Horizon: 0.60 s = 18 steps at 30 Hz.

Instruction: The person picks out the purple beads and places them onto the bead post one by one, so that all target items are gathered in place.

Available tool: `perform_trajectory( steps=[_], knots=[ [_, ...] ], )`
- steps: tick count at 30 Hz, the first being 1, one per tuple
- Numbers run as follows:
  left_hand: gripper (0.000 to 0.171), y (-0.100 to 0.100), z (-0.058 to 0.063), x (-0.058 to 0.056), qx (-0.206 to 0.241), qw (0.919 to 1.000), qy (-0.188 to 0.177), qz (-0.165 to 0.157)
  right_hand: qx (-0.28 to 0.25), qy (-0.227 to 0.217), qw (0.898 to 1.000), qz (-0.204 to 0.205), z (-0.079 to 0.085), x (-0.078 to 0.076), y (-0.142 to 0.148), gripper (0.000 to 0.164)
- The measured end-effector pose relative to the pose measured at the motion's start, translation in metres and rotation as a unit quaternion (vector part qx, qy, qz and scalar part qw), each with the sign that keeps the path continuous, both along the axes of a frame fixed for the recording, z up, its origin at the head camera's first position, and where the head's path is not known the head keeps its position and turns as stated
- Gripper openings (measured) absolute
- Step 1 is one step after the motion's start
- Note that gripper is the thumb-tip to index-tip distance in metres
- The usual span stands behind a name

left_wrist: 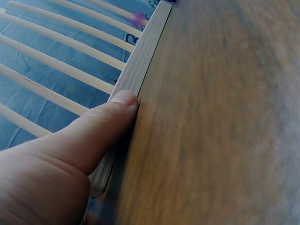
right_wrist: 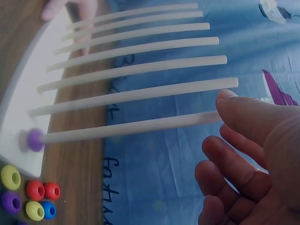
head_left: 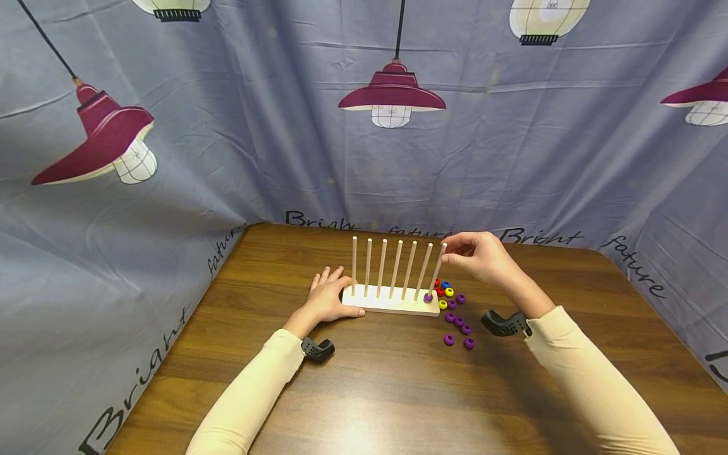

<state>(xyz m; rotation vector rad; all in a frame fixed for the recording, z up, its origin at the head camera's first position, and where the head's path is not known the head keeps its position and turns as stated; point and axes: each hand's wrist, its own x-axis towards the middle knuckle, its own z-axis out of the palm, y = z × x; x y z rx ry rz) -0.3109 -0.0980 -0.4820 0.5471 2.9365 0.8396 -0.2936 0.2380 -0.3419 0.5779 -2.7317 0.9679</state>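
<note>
A pale wooden peg stand (head_left: 392,305) with several upright pegs is on the table. My left hand (head_left: 325,300) holds its left end, the thumb (left_wrist: 110,119) along the front edge and the fingers spread behind. A purple bead (right_wrist: 35,140) sits around the foot of the rightmost peg (right_wrist: 136,126). My right hand (head_left: 480,256) is at the top of that peg, thumb and index finger parted on either side of its tip. The right hand's other fingers are loosely bent. In the right wrist view, the thumb hides the peg's tip.
Several loose purple beads (head_left: 458,321) lie to the right of the stand. Yellow beads (right_wrist: 34,211), red beads (right_wrist: 35,190) and a blue bead (right_wrist: 48,210) are close by its right end. A printed curtain (head_left: 273,139) hangs along the table's back and sides.
</note>
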Motion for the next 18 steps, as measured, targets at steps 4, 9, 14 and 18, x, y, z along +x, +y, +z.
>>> perform_trajectory(
  steps=[4, 9, 14, 18],
  knots=[
    [0.073, 0.0000, -0.0005, -0.0009, 0.000, 1.0000, 0.000, 0.000, 0.002, 0.001, 1.000, -0.001, -0.0026, -0.0011, 0.0021, 0.026],
    [0.074, 0.0002, -0.0016, -0.0009, -0.001, 1.0000, 0.002, -0.001, 0.004, 0.002, 1.000, -0.001, -0.0060, -0.0009, 0.0038, 0.023],
    [0.073, 0.0004, -0.0023, -0.0015, -0.005, 1.0000, 0.004, 0.000, 0.010, -0.008, 1.000, -0.001, -0.0075, 0.0009, 0.0062, 0.022],
    [0.074, 0.0006, -0.0024, -0.0021, -0.009, 1.0000, 0.003, 0.000, 0.004, -0.024, 1.000, -0.005, -0.0096, 0.0027, 0.0097, 0.024]
  ],
)
